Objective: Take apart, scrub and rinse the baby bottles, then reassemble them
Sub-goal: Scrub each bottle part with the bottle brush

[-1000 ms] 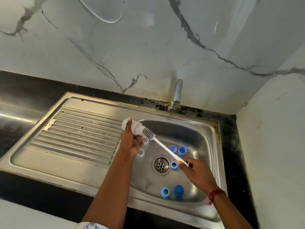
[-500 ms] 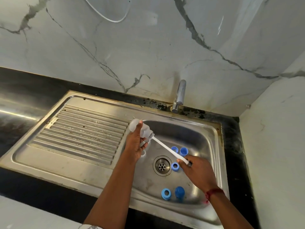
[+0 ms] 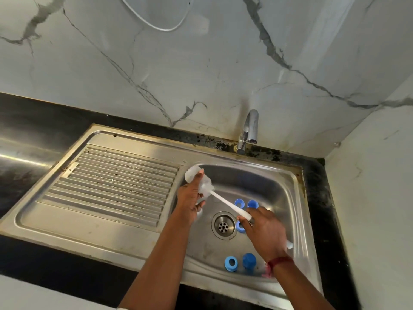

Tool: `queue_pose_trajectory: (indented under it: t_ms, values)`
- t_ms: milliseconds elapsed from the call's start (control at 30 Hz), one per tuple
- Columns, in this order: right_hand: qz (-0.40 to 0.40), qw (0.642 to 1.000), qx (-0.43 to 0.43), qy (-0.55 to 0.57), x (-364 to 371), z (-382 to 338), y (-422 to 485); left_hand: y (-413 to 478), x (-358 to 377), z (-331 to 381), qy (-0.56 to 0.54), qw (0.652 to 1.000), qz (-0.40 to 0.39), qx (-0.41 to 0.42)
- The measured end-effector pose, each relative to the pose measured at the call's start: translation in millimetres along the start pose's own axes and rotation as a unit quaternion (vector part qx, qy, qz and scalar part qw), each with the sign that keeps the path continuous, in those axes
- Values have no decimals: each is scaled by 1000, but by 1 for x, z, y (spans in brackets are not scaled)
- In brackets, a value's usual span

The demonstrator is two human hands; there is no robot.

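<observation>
Brush [image 3: 225, 202] head inside clear bottle [image 3: 194, 175], over sink [image 3: 279, 193].
Tilted translucent bottle gripped by left hand [image 3: 190, 203]; right hand [image 3: 266, 233] grips white brush handle.

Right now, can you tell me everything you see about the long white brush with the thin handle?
The long white bottle brush looks like plastic, with a thin straight handle. It slants up and left over the steel sink basin. Its bristle end is inside the cloudy clear baby bottle, so the bristles barely show. The right hand grips the handle's lower part, and the butt end pokes out behind that hand. The left hand holds the bottle.
</observation>
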State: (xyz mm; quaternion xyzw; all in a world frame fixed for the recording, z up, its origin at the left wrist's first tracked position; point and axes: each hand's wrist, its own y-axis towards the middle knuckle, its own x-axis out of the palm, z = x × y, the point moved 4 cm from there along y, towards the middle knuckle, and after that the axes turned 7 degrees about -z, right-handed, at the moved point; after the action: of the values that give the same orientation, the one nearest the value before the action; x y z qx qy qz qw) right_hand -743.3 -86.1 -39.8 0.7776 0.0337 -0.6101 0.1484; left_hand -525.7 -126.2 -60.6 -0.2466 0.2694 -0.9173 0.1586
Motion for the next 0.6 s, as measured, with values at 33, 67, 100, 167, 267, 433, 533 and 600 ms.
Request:
queue_pose_trajectory:
  t_ms: [33, 67, 100, 167, 267, 433, 533, 600]
  values:
    - [1, 1000, -4, -16, 1, -3, 1, 1, -4, 1, 2, 1000, -1, 2]
    - [3, 999, -6, -33, 1, -6, 2, 3, -8, 3, 13, 1000, -2, 6]
    - [7, 999, -5, -47, 1, -7, 2, 3, -10, 5, 25, 1000, -1, 9]
    - [13, 998, 8, -62, 0, -12, 3, 4, -15, 8, 36, 999, -4, 23]
    - [29, 996, 30, -77, 4, -22, 5, 8, -17, 10, 33, 998, -16, 48]
    - [28, 993, 15, -117, 16, -36, 4, 19, -12, 17, 29, 996, -35, 76]
    - [27, 992, -7, -122, 15, -40, 3, 24, -15, 19, 40, 994, -56, 82]
    - [6, 993, -11, -115, 17, -38, 4, 27, -20, 18, 10, 996, -65, 59]
